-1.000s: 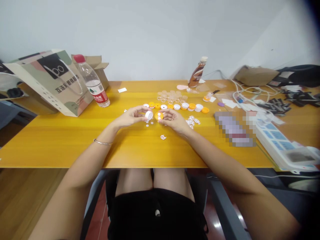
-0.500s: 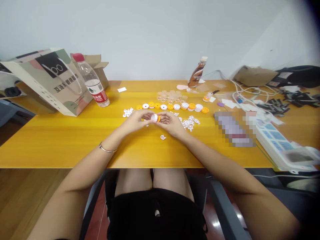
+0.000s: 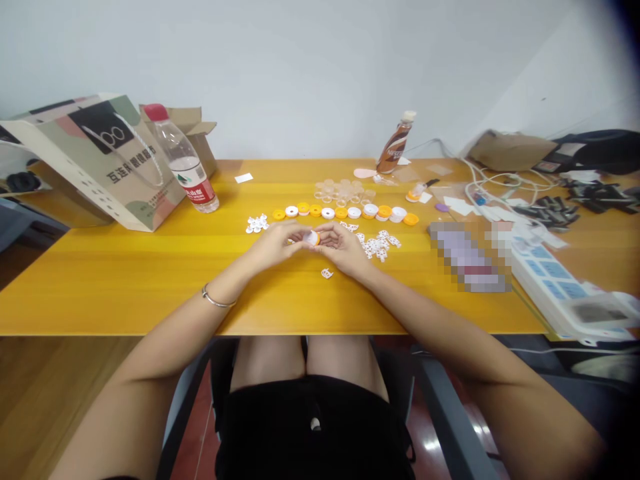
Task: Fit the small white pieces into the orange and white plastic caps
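Just above the tabletop, my left hand [image 3: 278, 244] and my right hand [image 3: 343, 247] meet around a small round cap [image 3: 313, 237], white with an orange rim. Fingers of both hands are closed on it, and they hide part of its edge. Behind the hands runs a row of white and orange caps [image 3: 341, 213]. White perforated plastic pieces [image 3: 375, 245] lie in a loose pile beside my right hand. One such white piece [image 3: 327, 273] rests alone in front of it. Small white parts [image 3: 257, 224] cluster beyond my left hand.
Several clear cups [image 3: 345, 192] stand behind the row. A water bottle [image 3: 193, 177] and paper bag [image 3: 120, 167] are at left. A coffee bottle [image 3: 397, 143] stands at the back. To the right lie a pixelated object [image 3: 467, 257], a power strip [image 3: 560, 287] and cables [image 3: 500, 183].
The cap has turned between my fingers, so more of its white face and less of its orange side shows. Both hands stay in nearly the same place.
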Tool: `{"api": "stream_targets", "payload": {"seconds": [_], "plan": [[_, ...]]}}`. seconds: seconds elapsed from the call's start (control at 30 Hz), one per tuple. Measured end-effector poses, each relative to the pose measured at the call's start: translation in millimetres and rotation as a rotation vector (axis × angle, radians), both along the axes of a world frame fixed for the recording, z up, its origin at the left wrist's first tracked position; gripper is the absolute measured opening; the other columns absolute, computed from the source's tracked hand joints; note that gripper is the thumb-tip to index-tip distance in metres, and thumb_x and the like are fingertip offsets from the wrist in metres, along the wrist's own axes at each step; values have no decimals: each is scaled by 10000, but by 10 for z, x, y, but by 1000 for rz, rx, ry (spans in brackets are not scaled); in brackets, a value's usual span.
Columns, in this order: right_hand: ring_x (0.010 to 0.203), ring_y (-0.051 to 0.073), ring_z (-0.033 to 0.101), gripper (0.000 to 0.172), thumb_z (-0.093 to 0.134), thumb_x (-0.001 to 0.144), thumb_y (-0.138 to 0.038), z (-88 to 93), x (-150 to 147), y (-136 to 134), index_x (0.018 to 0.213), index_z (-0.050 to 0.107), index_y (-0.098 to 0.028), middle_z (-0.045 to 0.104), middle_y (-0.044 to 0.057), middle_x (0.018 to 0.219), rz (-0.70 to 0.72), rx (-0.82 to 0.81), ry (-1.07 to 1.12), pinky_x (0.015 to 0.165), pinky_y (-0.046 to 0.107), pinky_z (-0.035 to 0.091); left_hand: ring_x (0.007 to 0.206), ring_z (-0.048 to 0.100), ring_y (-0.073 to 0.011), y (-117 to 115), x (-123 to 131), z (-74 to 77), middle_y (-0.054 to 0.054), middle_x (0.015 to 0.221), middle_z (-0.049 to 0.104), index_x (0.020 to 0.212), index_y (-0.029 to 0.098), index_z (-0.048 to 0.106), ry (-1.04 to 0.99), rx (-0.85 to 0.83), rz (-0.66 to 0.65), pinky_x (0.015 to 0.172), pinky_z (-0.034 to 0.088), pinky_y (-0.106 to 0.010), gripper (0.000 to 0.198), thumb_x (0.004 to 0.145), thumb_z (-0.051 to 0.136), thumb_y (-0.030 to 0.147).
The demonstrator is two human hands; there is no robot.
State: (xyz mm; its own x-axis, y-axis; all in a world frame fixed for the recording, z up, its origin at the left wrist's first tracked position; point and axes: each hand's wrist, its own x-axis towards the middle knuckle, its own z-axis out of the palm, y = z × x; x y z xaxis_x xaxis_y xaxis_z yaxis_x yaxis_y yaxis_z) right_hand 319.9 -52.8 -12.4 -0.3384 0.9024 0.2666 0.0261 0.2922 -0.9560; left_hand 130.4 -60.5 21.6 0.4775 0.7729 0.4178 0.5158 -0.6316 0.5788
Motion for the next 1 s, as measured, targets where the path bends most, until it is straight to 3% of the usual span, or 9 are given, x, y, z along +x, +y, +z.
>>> {"api": "stream_targets", "payload": {"seconds": [0.27,0.47,0.53,0.63,0.73,0.87,1.0], "plan": [[760,144,629,354,742,656,-324,-21,-8,-8,931,543,-223,654,0,811,5,27,5,771,330,502,751,650,-136,-33,61,-30,-62,858,699,940,126,650,-205,-206,-18,750,536,-280,287,737,672,328],[761,146,632,523,766,628,-317,166,125,35,1066,489,-249,643,-16,808,180,-14,-97,766,333,512,730,623,-126,-30,-22,26,-50,824,684,935,120,640,-125,-253,-17,727,509,-261,284,704,657,284],[730,142,616,481,758,638,-334,262,259,125,1041,517,-230,639,-7,795,87,17,-155,731,319,508,719,615,-123,-59,-63,97,-41,825,686,930,133,652,20,-268,-110,699,488,-245,261,706,637,265],[673,129,592,303,676,728,-372,366,504,315,950,561,-201,621,3,744,-197,42,-156,682,300,495,682,586,-115,-119,-64,179,-23,790,681,867,157,669,275,-238,-266,648,440,-229,193,695,594,201],[660,124,585,207,635,766,-357,397,701,463,864,562,-191,613,6,702,-385,68,-179,688,293,492,698,571,-125,-157,-24,191,-24,795,673,819,173,665,435,-169,-323,653,415,-241,166,689,562,162],[631,122,552,192,650,741,-350,385,803,497,797,584,-178,611,16,700,-413,94,-421,643,284,473,821,584,-163,-171,-9,159,-51,925,655,911,184,661,505,-125,-321,736,428,-271,183,757,584,245],[623,123,536,208,660,725,-364,407,867,473,772,605,-168,617,25,706,-381,71,-651,594,265,443,933,575,-204,-213,52,121,-92,1026,617,1082,179,627,469,29,-268,826,435,-314,388,831,563,468]]}}
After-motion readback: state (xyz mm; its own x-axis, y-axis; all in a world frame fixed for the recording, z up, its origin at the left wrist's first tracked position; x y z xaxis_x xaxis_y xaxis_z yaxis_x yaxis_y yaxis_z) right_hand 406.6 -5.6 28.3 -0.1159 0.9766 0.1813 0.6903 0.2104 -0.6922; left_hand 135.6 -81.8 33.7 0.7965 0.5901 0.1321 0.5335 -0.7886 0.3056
